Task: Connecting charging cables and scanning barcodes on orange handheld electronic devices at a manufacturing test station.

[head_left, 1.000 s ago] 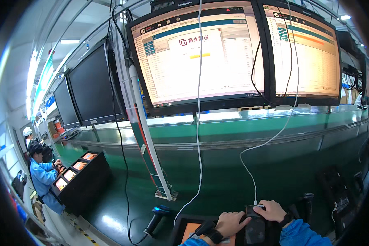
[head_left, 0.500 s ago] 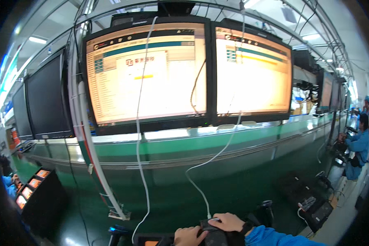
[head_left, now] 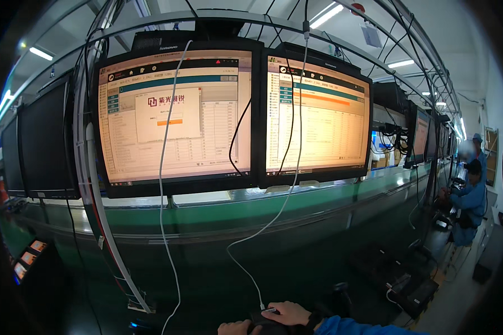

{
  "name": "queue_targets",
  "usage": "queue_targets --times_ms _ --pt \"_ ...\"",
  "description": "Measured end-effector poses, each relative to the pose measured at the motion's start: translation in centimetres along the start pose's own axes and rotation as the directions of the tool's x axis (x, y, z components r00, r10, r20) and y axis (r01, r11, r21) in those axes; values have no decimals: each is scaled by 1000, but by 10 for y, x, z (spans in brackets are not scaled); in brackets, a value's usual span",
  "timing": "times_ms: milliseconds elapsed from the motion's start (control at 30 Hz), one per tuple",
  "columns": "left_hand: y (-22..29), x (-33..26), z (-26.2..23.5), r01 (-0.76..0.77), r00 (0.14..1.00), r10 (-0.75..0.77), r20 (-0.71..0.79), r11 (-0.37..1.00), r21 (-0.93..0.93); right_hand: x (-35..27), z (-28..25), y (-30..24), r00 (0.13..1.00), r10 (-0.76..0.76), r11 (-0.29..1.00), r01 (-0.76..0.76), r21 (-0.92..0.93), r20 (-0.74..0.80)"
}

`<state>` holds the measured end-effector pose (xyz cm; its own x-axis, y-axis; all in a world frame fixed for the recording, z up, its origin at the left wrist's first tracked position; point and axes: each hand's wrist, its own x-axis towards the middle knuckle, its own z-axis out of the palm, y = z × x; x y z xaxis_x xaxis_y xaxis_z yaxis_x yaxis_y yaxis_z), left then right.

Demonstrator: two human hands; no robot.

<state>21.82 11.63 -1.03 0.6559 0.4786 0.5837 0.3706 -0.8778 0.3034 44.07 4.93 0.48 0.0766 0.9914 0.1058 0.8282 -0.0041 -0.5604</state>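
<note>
At the lower edge, a dark handheld device (head_left: pixel 261 320) sits between my two hands, its lower part cut off by the frame. A white cable (head_left: pixel 246 267) hangs down and ends at the device's far edge. My right hand (head_left: pixel 288 313) is closed over the device's right side, thumb near the cable's end. My left hand (head_left: pixel 235 328), only partly in view, grips the left side. A blue sleeve (head_left: pixel 352 326) and a dark wristband (head_left: pixel 315 320) show on my right arm.
Two lit monitors (head_left: pixel 173 120) stand over the green bench (head_left: pixel 212 215). A second white cable (head_left: pixel 163 223) hangs left, near a pale post (head_left: pixel 109 223). At left is a black rack with small lit screens (head_left: pixel 29 258); at right lie black devices (head_left: pixel 394 282), beyond them people in blue (head_left: pixel 468 204).
The view has shifted, so the monitors sit further left and lower. My hands, still on the device, appear lower and further left in the frame.
</note>
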Motion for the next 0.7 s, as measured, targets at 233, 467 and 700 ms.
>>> queue_targets --times_ms 233,467,700 --pt "6 2 0 49 993 -46 112 999 -16 -5 -6 -1 998 49 999 -50 9 25" --pt "10 1 -2 59 994 -57 97 998 -18 -6 -10 -9 996 84 996 -84 -3 43" --pt "8 2 -5 50 994 -46 96 998 -37 -6 -11 -13 995 88 996 -89 12 44"
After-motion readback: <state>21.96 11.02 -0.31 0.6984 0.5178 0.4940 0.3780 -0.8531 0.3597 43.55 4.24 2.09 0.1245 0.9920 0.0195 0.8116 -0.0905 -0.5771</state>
